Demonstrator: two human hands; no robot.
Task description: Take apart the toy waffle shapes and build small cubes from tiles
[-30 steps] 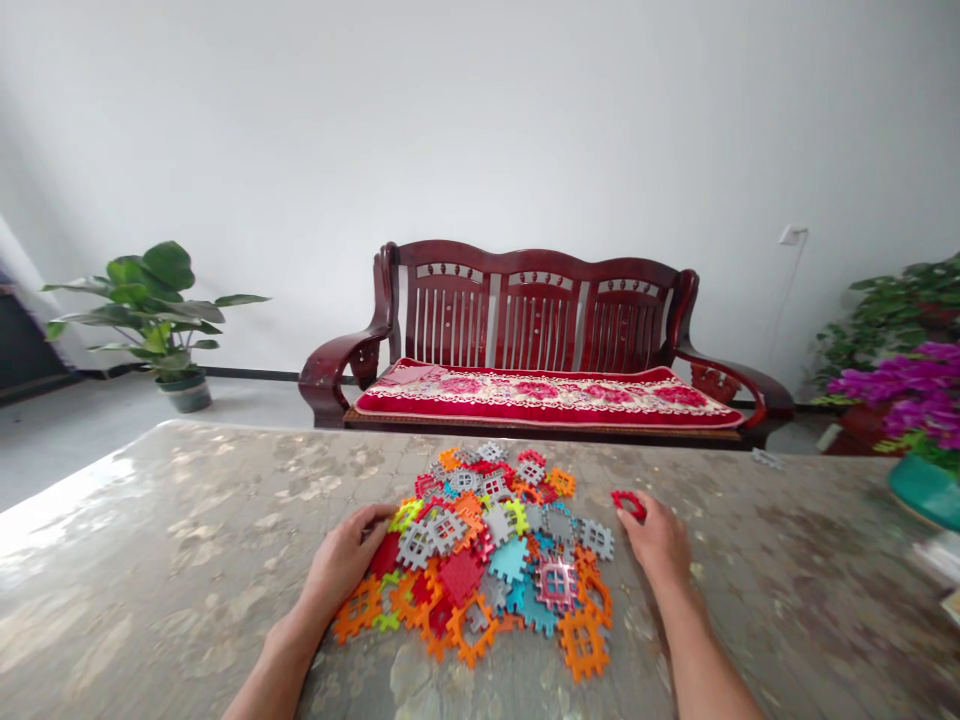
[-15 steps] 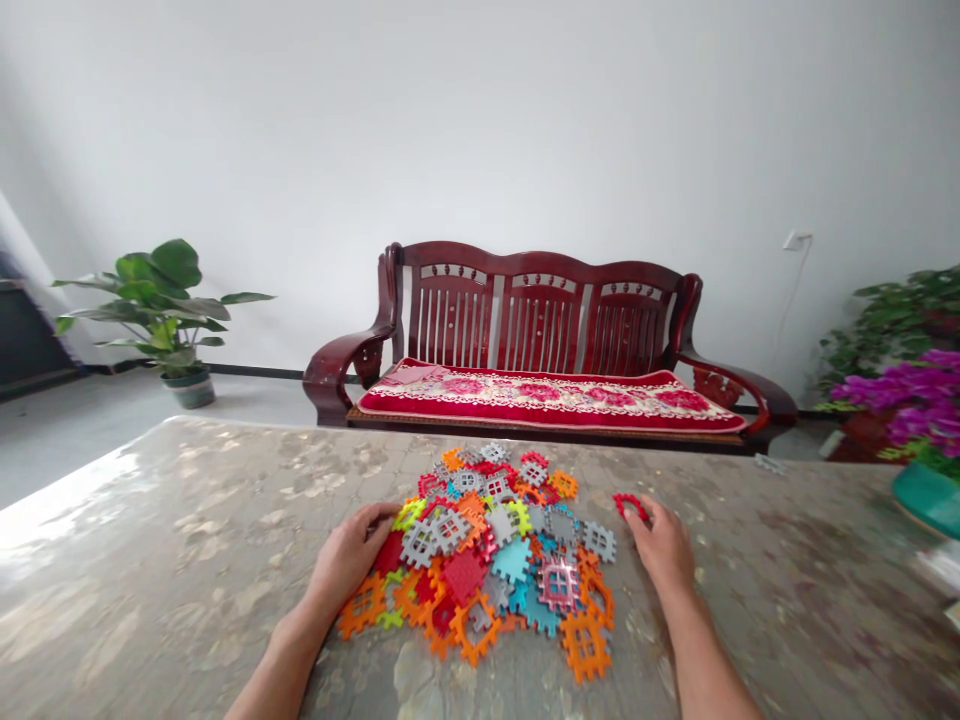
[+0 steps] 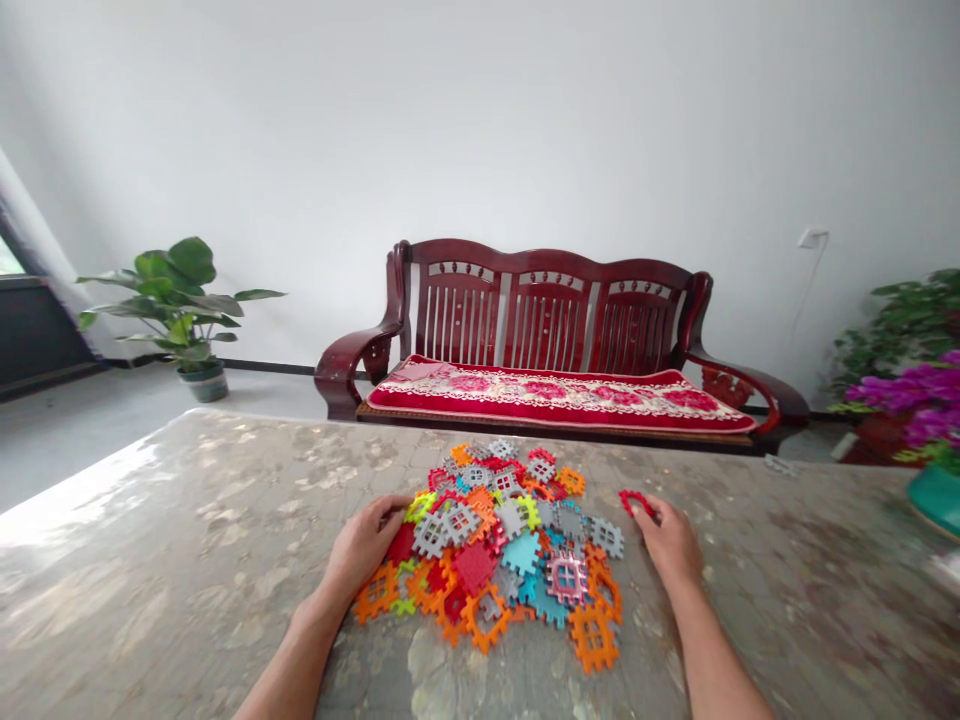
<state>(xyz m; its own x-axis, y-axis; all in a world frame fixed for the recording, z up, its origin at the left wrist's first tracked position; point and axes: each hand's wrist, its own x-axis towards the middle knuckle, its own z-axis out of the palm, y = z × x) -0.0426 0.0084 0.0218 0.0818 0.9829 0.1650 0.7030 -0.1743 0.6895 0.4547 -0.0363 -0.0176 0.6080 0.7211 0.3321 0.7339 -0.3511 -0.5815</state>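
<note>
A heap of plastic interlocking building tiles [image 3: 474,567] with toothed edges lies on the table, in red, orange, grey, blue and lime green. Some tiles have window-like grids. At the heap's left edge rests my left hand [image 3: 367,545], its fingers reaching to the lime and red tiles and the thumb apart from them; it holds nothing that I can see. To the right of the heap, my right hand [image 3: 671,540] has a red toothed tile [image 3: 634,502] between thumb and fingers, low over the tabletop. Part of that tile is hidden by the fingers.
A patterned cover lies over the table [image 3: 225,560]. One grey tile [image 3: 780,465] sits apart near the far right edge. Behind stands a wooden bench [image 3: 547,300] with a red floral cushion. Purple flowers [image 3: 911,400] in a teal pot are at right, a potted plant [image 3: 180,300] at left.
The whole view has shifted slightly, so everything appears a little further right. Both hands keep about the same places beside the heap, and the red tile stays in my right hand.
</note>
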